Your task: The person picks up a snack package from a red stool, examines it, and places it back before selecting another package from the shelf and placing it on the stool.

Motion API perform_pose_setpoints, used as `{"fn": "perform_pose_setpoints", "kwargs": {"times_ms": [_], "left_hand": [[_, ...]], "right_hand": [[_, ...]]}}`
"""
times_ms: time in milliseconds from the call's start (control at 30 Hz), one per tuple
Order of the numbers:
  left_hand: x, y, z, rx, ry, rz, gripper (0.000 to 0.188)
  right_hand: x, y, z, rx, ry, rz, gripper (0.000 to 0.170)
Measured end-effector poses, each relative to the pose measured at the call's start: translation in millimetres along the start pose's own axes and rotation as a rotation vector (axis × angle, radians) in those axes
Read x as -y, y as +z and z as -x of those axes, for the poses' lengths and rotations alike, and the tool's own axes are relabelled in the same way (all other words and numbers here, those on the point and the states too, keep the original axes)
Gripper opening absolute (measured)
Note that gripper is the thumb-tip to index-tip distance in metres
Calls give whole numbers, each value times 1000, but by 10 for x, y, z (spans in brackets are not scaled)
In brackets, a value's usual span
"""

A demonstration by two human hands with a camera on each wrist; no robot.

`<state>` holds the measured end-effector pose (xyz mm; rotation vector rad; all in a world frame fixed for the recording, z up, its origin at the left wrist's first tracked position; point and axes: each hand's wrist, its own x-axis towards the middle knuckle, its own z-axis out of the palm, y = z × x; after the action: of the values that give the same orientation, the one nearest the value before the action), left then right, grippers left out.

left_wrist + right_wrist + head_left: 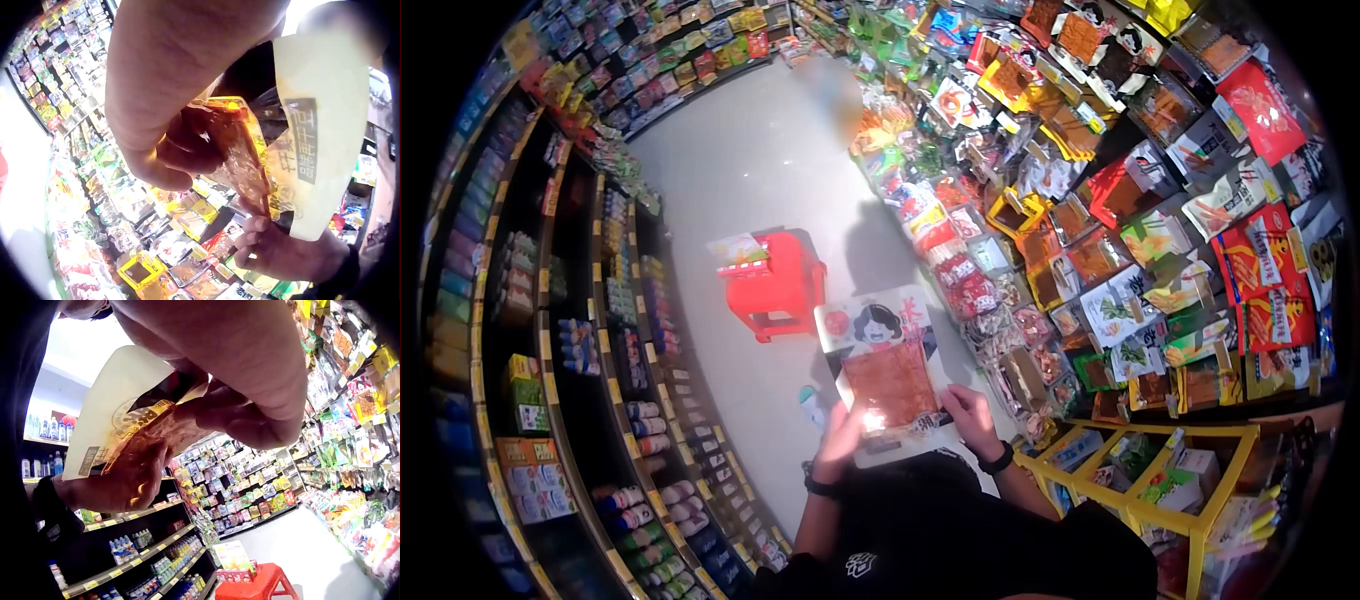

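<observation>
Head view — hands (840, 437) (973, 416) grip flat packet (890, 380) — glossy, rounded corners.

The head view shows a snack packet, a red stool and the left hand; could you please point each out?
Snack packet (890, 385), head view: its brown middle.
Red stool (778, 293), head view: its seat.
Left hand (839, 437), head view: its middle.

floor (730, 180): pale, glossy, carried a red stool (778, 296) | stool top: held a small red carton (236, 575) with a pale card (231, 555) | shelf (128, 567): bore bottles (119, 547) in rows | yellow rack (1197, 555): held packets (1135, 453) in its compartments
</observation>
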<state>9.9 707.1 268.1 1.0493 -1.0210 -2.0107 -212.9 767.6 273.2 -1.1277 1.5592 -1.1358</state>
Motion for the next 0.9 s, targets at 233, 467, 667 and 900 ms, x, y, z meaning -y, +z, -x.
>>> {"fn": "perform_pose_setpoints", "kwargs": {"times_ms": [233, 467, 667, 900], "left_hand": [[-180, -514, -283, 0, 76, -6, 36], [-607, -1344, -326, 46, 131, -12, 33], [-1041, -1860, -82, 222, 204, -193, 33], [-959, -2091, -58, -26, 277, -295, 31]], "right_hand": [[207, 543, -122, -134, -4, -136, 14], [320, 1368, -367, -29, -8, -242, 17], [355, 1947, -679, 291, 27, -310, 22], [475, 2330, -1007, 191, -20, -268, 14]]}}
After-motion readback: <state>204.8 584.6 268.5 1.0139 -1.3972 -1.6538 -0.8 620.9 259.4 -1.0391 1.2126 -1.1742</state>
